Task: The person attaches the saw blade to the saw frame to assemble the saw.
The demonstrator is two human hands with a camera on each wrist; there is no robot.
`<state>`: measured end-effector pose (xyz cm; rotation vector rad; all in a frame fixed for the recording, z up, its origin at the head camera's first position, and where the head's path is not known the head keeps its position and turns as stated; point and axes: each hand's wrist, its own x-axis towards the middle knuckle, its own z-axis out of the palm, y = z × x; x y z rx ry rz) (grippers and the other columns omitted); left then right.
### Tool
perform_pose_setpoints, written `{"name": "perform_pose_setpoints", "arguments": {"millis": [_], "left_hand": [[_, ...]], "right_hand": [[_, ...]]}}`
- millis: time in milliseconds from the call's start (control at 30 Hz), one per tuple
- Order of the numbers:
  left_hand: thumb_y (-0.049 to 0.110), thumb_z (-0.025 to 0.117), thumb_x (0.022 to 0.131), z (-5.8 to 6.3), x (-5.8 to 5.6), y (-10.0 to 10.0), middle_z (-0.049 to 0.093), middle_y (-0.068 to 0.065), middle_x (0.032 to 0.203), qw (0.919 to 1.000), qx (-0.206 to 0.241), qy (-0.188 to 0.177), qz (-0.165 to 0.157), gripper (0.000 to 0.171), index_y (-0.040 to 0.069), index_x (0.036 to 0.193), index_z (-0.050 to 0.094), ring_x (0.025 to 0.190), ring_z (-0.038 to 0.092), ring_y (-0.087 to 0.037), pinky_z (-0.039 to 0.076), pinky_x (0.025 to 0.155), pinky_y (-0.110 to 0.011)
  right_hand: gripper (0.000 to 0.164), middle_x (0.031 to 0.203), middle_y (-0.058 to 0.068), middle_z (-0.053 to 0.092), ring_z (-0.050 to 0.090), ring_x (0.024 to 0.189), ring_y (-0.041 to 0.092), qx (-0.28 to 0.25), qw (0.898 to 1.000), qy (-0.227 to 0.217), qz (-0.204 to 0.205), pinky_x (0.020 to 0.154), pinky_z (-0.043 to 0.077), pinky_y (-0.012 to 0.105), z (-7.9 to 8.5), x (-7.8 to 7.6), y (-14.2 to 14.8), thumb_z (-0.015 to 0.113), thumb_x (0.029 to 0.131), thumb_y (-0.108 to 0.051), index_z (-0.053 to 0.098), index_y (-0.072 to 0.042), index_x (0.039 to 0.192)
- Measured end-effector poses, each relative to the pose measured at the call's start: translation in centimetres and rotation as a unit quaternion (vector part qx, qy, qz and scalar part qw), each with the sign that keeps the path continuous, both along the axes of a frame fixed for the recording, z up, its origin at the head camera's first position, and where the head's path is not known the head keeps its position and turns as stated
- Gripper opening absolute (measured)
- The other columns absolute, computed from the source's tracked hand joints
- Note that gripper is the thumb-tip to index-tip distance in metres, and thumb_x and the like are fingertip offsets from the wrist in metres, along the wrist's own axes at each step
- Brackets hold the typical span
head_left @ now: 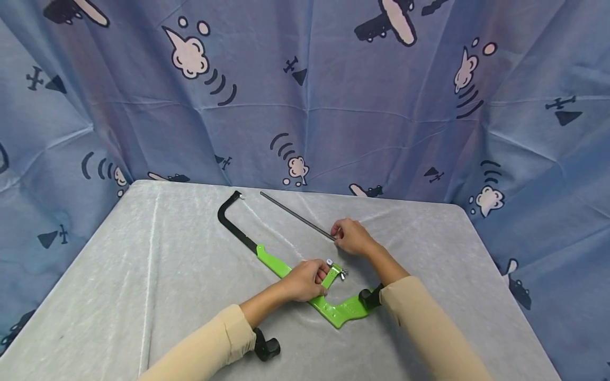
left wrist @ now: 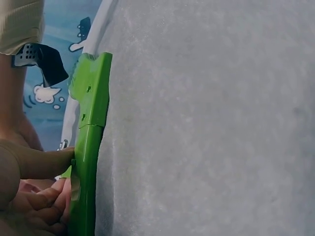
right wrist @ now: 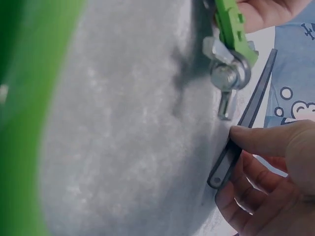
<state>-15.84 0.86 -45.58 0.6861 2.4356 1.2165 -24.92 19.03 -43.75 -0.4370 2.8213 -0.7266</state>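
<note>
A hacksaw frame with a green handle and a black bent front arm lies diagonally across the table. My left hand grips its green part by the short upright arm, which carries a wing nut. In the left wrist view the thumb presses against the green handle. My right hand pinches a thin dark hacksaw blade near its near end, between thumb and fingers. A small hole shows at that end of the blade in the right wrist view. The blade is apart from the frame.
A grey-white cloth covers the table. Behind it hangs a blue patterned curtain. Black camera mounts are strapped at both wrists; the left mount hangs over the cloth, the right one overlaps the green handle in the head view.
</note>
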Motion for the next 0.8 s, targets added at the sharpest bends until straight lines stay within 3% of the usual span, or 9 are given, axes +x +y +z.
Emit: {"name": "perform_pose_setpoints", "arguments": {"millis": [200,600,800], "left_hand": [[-0.002,0.079,0.076,-0.2,0.0,0.1,0.059,-0.003,0.086,1.0000,-0.001,0.002,-0.001,0.032,0.000,0.102,0.060,0.078,0.052,-0.011,0.043,0.072,-0.022],[-0.001,0.078,0.076,-0.3,0.1,0.2,0.058,-0.002,0.084,0.9998,-0.013,0.012,-0.005,0.035,0.000,0.108,0.064,0.077,0.050,-0.009,0.042,0.071,-0.022],[0.000,0.078,0.077,-0.2,0.2,0.2,0.058,-0.001,0.087,0.9997,-0.019,0.012,-0.004,0.037,-0.001,0.111,0.064,0.080,0.052,-0.010,0.043,0.075,-0.022]], "right_hand": [[0.012,0.072,0.004,0.059,0.051,0.065,0.016,-0.029,0.999,-0.007,0.024,0.062,0.041,0.030,0.1,0.0,0.4,0.066,0.081,0.006,0.068,0.002,0.093],[0.021,0.085,0.014,0.068,0.055,0.073,0.016,-0.076,0.995,-0.013,0.063,0.068,0.044,0.030,-0.2,0.1,1.1,0.056,0.084,0.008,0.070,0.009,0.100],[0.027,0.089,0.016,0.067,0.053,0.069,0.012,-0.125,0.988,-0.080,0.050,0.063,0.045,0.027,0.0,0.2,1.5,0.052,0.086,0.008,0.067,0.013,0.108]]}}
